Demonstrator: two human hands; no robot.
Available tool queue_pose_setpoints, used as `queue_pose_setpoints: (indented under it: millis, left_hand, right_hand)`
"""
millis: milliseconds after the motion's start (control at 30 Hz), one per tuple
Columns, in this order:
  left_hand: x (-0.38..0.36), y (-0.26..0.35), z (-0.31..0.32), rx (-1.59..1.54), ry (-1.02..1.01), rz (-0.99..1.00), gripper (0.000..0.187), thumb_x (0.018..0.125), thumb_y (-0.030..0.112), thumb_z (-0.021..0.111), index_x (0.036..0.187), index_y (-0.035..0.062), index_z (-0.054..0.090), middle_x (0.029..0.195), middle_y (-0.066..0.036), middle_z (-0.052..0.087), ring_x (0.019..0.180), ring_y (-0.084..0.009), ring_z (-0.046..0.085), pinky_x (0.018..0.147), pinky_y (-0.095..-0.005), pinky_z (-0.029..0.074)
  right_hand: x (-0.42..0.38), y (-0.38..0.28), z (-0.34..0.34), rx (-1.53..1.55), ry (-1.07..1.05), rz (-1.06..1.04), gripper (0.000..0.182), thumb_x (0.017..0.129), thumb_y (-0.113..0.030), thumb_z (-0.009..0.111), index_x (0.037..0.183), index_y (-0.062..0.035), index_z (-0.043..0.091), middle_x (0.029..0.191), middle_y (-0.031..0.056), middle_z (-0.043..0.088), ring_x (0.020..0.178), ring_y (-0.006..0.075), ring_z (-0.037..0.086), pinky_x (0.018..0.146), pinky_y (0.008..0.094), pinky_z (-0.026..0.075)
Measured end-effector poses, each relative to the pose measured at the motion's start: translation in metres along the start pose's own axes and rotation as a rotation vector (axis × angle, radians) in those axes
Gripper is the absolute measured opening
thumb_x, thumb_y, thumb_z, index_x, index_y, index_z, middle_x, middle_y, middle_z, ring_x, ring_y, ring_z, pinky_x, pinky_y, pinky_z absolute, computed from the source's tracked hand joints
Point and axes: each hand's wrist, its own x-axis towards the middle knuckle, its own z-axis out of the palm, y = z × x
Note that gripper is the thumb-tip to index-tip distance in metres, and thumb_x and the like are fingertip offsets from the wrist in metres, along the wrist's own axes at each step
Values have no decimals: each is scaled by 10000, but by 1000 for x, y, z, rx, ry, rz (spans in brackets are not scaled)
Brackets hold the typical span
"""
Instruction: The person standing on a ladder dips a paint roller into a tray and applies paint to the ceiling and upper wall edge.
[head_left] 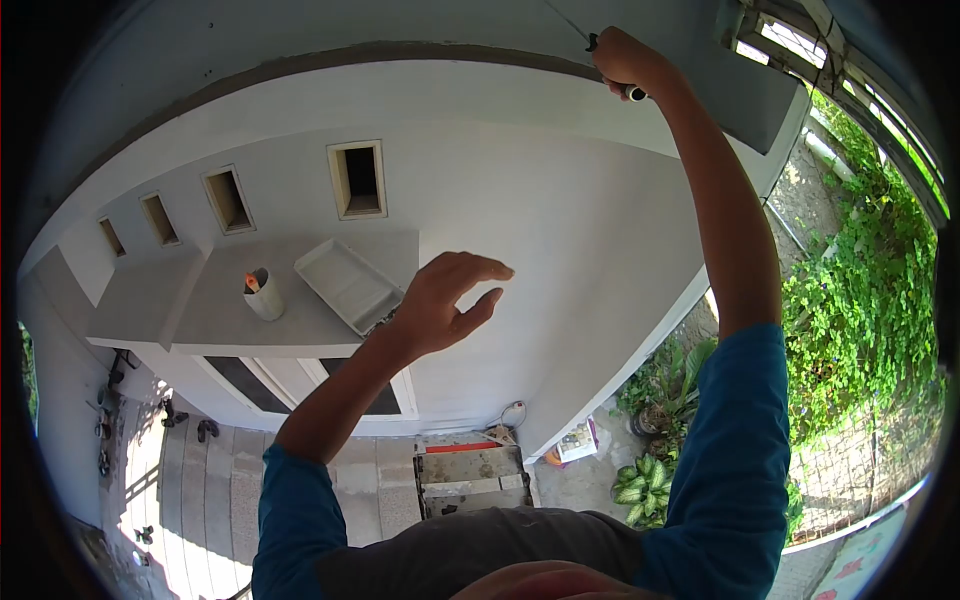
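My right hand (632, 62) is raised at the top of the view, closed round a dark handle (636, 93) with a light ring at its end. A thin metal rod (567, 22) sticks out from that hand toward the upper left, close to the grey ceiling surface. Near the middle, my left hand (452, 300) hangs in the air before the white wall, fingers apart and nothing held. A white paint tray (350, 283) lies on the grey ledge, just left of my left hand. Beside the tray stands a white cylindrical container (265, 298) with something orange in it.
Several square openings, one of them a framed hole (357, 180), line the wall above the ledge (225, 325). Far below are paving, shoes (207, 430) and a platform (473, 466). Green plants (850, 320) and potted plants (643, 488) are at the right, beyond the wall's edge.
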Motion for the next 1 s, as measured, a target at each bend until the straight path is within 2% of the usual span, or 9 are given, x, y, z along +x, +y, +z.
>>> queue_pose_setpoints:
  millis: [200, 300, 367, 400, 500, 567, 733, 867, 1000]
  left_hand:
    - [150, 15, -26, 304, 188, 255, 363, 869, 94, 716, 1214, 110, 604, 1231, -66, 647, 1074, -256, 646, 933, -408, 513]
    - [197, 17, -18, 316, 247, 309, 398, 858, 119, 743, 1226, 124, 590, 1178, -64, 628, 1037, -239, 651, 881, -399, 535]
    - [220, 14, -17, 266, 261, 303, 410, 854, 129, 755, 1227, 131, 584, 1134, -62, 619, 1004, -226, 657, 845, -385, 549]
    - [230, 13, -16, 254, 265, 299, 399, 847, 137, 767, 1203, 123, 589, 1079, -58, 610, 966, -214, 659, 813, -371, 555]
    - [250, 4, -21, 239, 256, 288, 353, 835, 146, 784, 1134, 107, 600, 1013, -49, 602, 898, -200, 662, 768, -352, 561]
    - [252, -2, -20, 238, 241, 280, 319, 830, 145, 790, 1088, 98, 607, 1001, -43, 604, 868, -198, 662, 756, -347, 562]
    - [247, -6, -10, 407, 253, 318, 253, 815, 184, 803, 965, 103, 616, 975, -22, 639, 839, -204, 663, 727, -335, 559]
    - [251, -5, -16, 564, 229, 300, 260, 815, 195, 798, 994, 124, 625, 994, -9, 653, 865, -206, 665, 733, -337, 561]
    - [249, -4, -24, 540, 251, 303, 273, 825, 187, 782, 1047, 132, 635, 1044, 0, 667, 922, -211, 669, 755, -336, 568]
  right_hand:
    - [-19, -13, 1, 191, -12, 86, 173, 895, -24, 506, 745, 45, 556, 613, 124, 582, 485, 215, 589, 426, 382, 481]
    - [-28, -6, -2, 431, 11, -107, 205, 868, -69, 538, 681, 7, 573, 572, 87, 575, 490, 172, 551, 467, 358, 442]
    - [-36, 2, -3, 389, 110, -564, 196, 884, -86, 550, 716, 13, 568, 618, 87, 571, 513, 157, 514, 464, 344, 423]
    - [-28, 10, 5, 389, 115, -564, 196, 884, -86, 550, 716, 13, 568, 618, 87, 571, 513, 157, 514, 464, 344, 423]
    - [-18, 12, 17, 848, 282, -552, 182, 880, -83, 571, 724, 10, 572, 676, 88, 592, 519, 152, 525, 449, 318, 405]
    - [-19, 6, 11, 1384, 104, -33, 151, 864, -50, 584, 728, 11, 567, 694, 92, 586, 529, 153, 535, 439, 293, 394]
    - [-21, 14, 14, 1461, -22, -135, 126, 862, -11, 567, 742, 27, 561, 663, 117, 549, 521, 164, 532, 422, 292, 393]
    - [-18, 5, 14, 1774, -27, 49, 97, 878, 10, 520, 791, 38, 550, 677, 114, 530, 497, 174, 515, 414, 299, 429]
    - [-5, 6, 12, 1696, -59, 8, 57, 891, 12, 500, 843, 38, 513, 712, 107, 530, 512, 175, 527, 424, 289, 468]
